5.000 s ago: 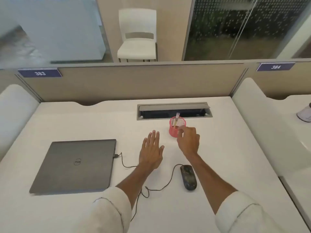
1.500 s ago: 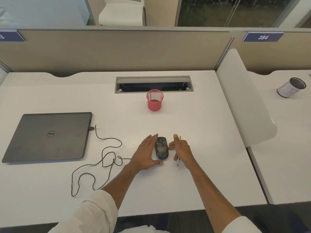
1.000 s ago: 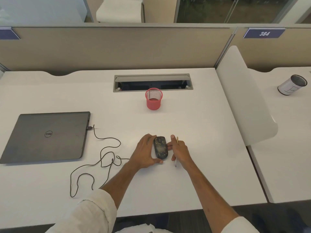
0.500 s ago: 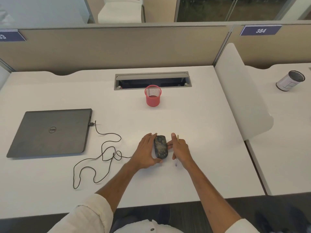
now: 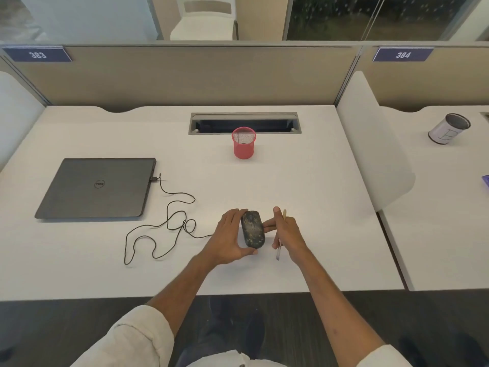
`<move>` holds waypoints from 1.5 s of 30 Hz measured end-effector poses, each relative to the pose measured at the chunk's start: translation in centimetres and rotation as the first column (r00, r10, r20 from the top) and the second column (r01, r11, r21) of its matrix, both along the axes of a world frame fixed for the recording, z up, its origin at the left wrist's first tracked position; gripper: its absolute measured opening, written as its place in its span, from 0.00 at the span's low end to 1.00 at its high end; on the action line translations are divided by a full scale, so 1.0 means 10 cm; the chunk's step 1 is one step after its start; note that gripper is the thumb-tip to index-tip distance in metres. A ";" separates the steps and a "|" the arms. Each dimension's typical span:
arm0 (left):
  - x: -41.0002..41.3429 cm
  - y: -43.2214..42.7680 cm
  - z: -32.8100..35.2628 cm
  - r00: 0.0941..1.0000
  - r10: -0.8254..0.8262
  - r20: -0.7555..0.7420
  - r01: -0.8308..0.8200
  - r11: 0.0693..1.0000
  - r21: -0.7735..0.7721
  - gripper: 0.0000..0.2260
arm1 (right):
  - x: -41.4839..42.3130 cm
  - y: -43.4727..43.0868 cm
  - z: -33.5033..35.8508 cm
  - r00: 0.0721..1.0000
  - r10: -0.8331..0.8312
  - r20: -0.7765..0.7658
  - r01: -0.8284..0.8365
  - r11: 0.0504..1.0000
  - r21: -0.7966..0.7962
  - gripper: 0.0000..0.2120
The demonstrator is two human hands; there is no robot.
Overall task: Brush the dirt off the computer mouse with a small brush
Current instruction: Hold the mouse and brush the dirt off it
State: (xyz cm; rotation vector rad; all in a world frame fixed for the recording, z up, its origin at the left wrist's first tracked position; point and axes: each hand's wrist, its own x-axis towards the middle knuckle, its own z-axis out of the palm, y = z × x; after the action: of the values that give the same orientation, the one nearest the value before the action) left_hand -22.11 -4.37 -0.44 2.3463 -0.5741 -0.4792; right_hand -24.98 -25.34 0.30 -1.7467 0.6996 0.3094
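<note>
A black computer mouse [image 5: 253,229] flecked with yellowish dirt lies on the white desk [image 5: 304,186], near its front edge. My left hand [image 5: 230,235] cups the mouse from the left, fingers at its far end and thumb at its near end. My right hand [image 5: 287,233] is just right of the mouse, closed around a thin small brush [image 5: 280,242] that runs front to back; two of its fingers reach over and touch the mouse's right side. The mouse's black cable [image 5: 169,221] loops leftward across the desk.
A closed grey laptop [image 5: 96,188] lies at the left with the cable plugged into it. A red mesh pen cup [image 5: 243,142] stands behind the mouse, before a cable hatch [image 5: 244,122]. A white divider [image 5: 370,144] bounds the desk on the right; a white cup [image 5: 448,129] sits beyond.
Five seconds ago my right hand was at the red cup and the mouse lay untouched. Over the last second both hands stay on the mouse; only the head view shifts.
</note>
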 end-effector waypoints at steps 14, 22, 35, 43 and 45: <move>-0.51 0.05 0.08 0.999 -0.023 0.028 0.023 1.000 -0.010 0.54 | -0.49 0.13 -0.01 0.998 0.055 -0.021 -0.055 0.998 0.026 0.22; -0.60 0.17 0.08 0.998 -0.065 0.026 0.065 0.998 -0.004 0.57 | -0.65 0.31 0.00 0.998 -0.028 -0.061 0.032 0.997 0.063 0.24; -0.69 0.61 0.10 0.991 -0.122 0.048 0.125 0.988 -0.091 0.52 | -0.95 0.73 0.06 0.978 -0.188 -0.093 0.198 0.972 0.124 0.21; -0.85 0.93 0.08 0.982 -0.168 0.085 0.178 0.976 -0.129 0.53 | -1.30 0.90 0.07 0.864 -0.494 -0.094 0.501 0.826 0.260 0.14; -0.91 1.00 0.08 0.978 -0.185 0.094 0.196 0.973 -0.125 0.53 | -1.39 0.92 0.12 0.849 -0.526 -0.053 0.521 0.814 0.259 0.15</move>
State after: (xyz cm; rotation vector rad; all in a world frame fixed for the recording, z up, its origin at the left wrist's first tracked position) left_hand -31.16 5.64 0.36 2.2013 -0.8498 -0.4182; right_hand -38.87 -16.11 1.49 -1.2373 1.0431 -0.0023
